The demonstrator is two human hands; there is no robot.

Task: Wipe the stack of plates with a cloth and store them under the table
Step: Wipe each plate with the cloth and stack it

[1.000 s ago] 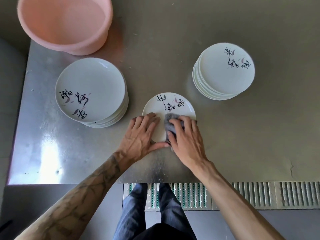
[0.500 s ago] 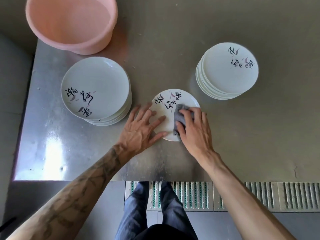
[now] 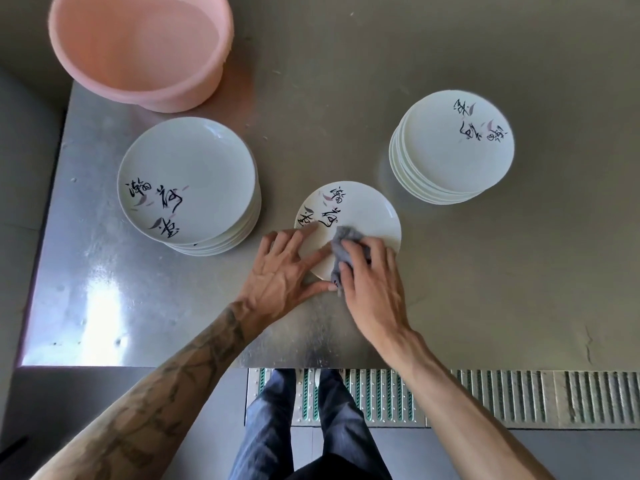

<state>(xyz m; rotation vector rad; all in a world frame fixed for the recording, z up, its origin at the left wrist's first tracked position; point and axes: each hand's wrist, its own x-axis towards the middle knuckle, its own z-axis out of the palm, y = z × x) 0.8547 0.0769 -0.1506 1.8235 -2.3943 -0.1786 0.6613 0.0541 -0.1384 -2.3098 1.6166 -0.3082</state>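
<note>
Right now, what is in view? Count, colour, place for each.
single plate: one, white, table centre, under both hands
cloth: one, grey, on the single plate
left stack of plates: one stack, white, table left
right stack of plates: one stack, white, table right
basin: one, pink, far left corner
table: one, grey metal
floor grate: one, metal, below near edge
legs: two, dark trousers, by the grate
left hand: one, flat on the plate's left rim
right hand: one, grips the cloth
</note>
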